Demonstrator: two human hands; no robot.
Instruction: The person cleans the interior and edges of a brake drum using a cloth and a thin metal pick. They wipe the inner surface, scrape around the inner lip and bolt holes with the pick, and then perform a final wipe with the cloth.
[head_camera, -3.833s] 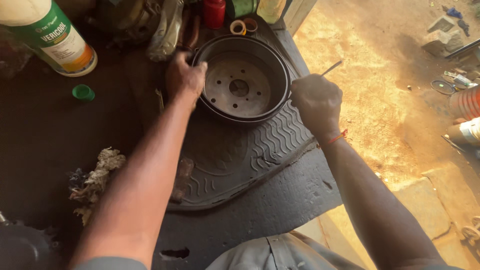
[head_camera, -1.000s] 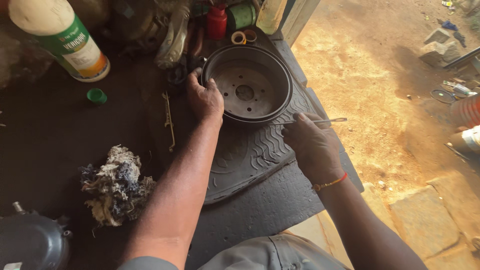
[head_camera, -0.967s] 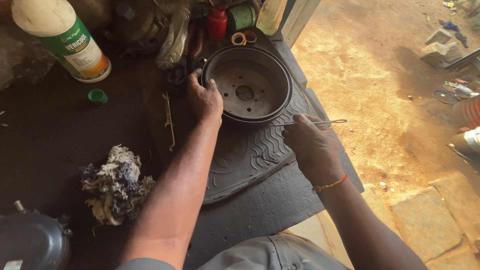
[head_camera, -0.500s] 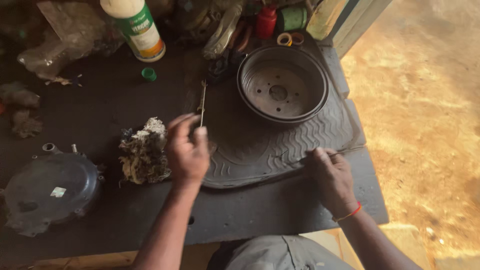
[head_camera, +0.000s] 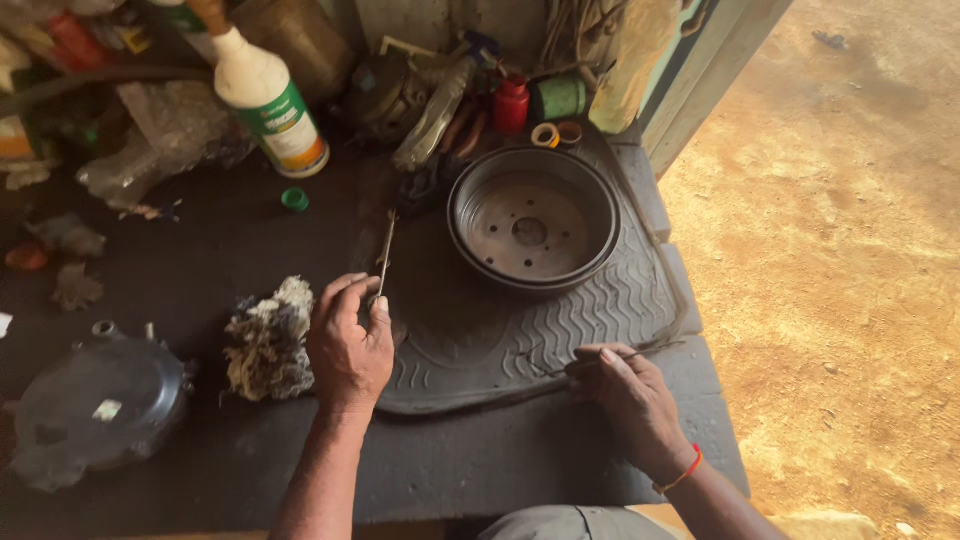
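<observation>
My left hand (head_camera: 349, 343) pinches the near end of a thin metal tool (head_camera: 385, 251) that lies on the dark bench, pointing away from me. Just left of that hand sits a dirty wad of rags (head_camera: 266, 336). My right hand (head_camera: 632, 398) rests on the near edge of a ribbed rubber mat (head_camera: 520, 340) and holds a thin wire-like rod (head_camera: 640, 352) flat against it. A round metal brake drum (head_camera: 531, 228) stands open side up on the far part of the mat, apart from both hands.
A white bottle with a green and orange label (head_camera: 266, 97), a green cap (head_camera: 294, 199), a red bottle (head_camera: 511, 103) and tape rolls (head_camera: 546, 134) crowd the back. A grey round engine cover (head_camera: 95, 400) lies at the left. The bench edge drops to sandy ground (head_camera: 850, 250) on the right.
My left hand left the drum's rim, moved back towards me and took hold of the thin metal tool. My right hand lowered onto the mat's near edge. The view shifted left.
</observation>
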